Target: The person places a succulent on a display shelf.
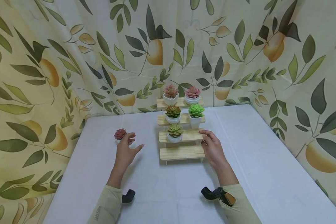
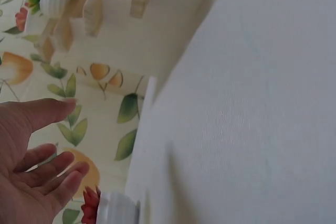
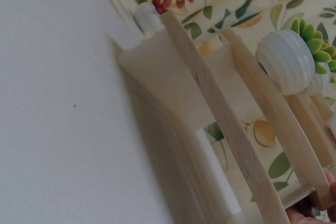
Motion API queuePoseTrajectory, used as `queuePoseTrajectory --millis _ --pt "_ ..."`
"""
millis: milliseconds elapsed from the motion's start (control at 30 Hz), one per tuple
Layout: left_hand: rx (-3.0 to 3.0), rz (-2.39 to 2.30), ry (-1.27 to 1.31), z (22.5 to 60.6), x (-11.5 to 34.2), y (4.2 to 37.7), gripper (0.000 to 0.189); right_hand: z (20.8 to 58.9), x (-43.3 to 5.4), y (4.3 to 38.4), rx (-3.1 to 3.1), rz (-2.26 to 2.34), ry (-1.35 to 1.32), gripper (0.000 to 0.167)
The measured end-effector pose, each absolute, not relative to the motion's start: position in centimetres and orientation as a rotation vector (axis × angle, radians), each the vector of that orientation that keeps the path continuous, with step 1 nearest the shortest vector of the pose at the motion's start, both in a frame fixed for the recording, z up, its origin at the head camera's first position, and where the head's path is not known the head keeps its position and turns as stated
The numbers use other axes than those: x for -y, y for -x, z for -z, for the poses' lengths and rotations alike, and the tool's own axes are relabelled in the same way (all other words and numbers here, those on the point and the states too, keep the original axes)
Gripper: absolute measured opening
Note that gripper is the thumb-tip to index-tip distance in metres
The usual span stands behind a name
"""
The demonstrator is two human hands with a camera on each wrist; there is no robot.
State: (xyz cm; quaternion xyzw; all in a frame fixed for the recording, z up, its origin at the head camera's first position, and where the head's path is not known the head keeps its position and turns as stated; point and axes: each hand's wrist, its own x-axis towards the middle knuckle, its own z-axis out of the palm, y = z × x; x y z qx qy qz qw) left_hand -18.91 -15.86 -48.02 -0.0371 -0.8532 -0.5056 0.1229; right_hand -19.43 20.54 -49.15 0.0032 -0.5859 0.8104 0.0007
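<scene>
A wooden tiered plant stand (image 1: pixel 182 152) with four steps stands on the table. My right hand (image 1: pixel 213 149) grips its right side at the second step from the front, fingertips at the plank's end. My left hand (image 1: pixel 125 155) is to the left of the stand, thumb and fingers spread and holding nothing. Just beyond its fingers sits a small dark-red artificial succulent (image 1: pixel 119 133) in a white pot (image 2: pixel 116 208), partly hidden by the hand in the head view. A pale-green potted succulent (image 1: pixel 175 130) occupies the second step; the front step bears no pot.
On the third step are a brownish-green succulent (image 1: pixel 173 112) and a bright-green succulent (image 1: pixel 196 111). Two pink succulents, one on the left (image 1: pixel 170 91) and one on the right (image 1: pixel 192 92), stand on the top step. A leaf-and-fruit patterned curtain (image 1: pixel 100 77) surrounds the white-covered table (image 1: pixel 257 161).
</scene>
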Motion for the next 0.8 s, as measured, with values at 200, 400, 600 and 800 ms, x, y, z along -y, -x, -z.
queuePoseTrajectory --millis 200,400,600,800 --pt "2.49 1.476 0.023 48.3 17.9 19.0 0.063 49.1 -20.7 19.3 1.838 -2.538 -0.03 0.029" --pt "2.486 1.454 -0.033 48.7 19.6 18.9 0.064 49.1 -20.7 19.4 1.838 -2.539 -0.009 0.028" --pt "2.402 1.405 -0.096 49.2 20.9 19.1 0.059 49.1 -20.8 19.5 1.841 -2.531 -0.014 0.027" --pt "2.402 1.372 -0.223 49.6 21.9 19.4 0.059 49.2 -20.6 19.5 1.814 -2.564 -0.013 0.024"
